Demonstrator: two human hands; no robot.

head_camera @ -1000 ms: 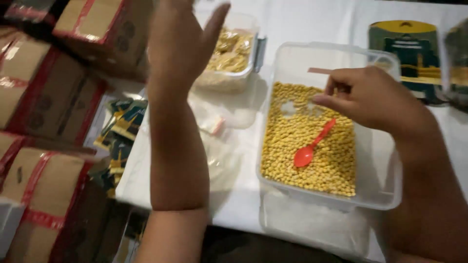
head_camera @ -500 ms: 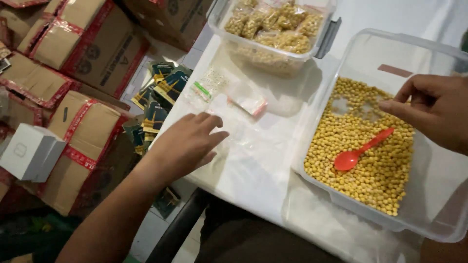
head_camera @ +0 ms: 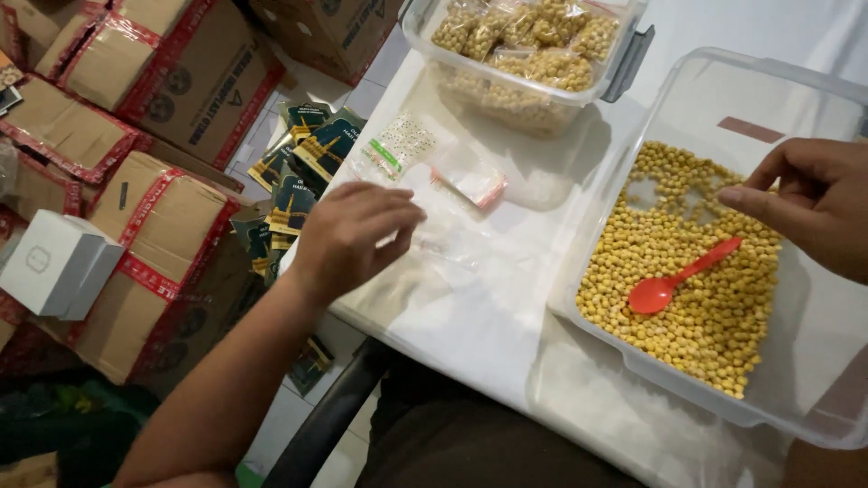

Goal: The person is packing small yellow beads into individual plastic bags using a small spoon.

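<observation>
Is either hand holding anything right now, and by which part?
Left hand pinches the near edge of a clear bag on the table. Right hand holds nothing over the tub.

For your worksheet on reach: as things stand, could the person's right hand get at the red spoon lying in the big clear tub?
Probably yes. The right hand hovers over the open clear tub, just above the yellow pellets. The red spoon lies on top of them, uncovered, with no lid or other thing between.
</observation>
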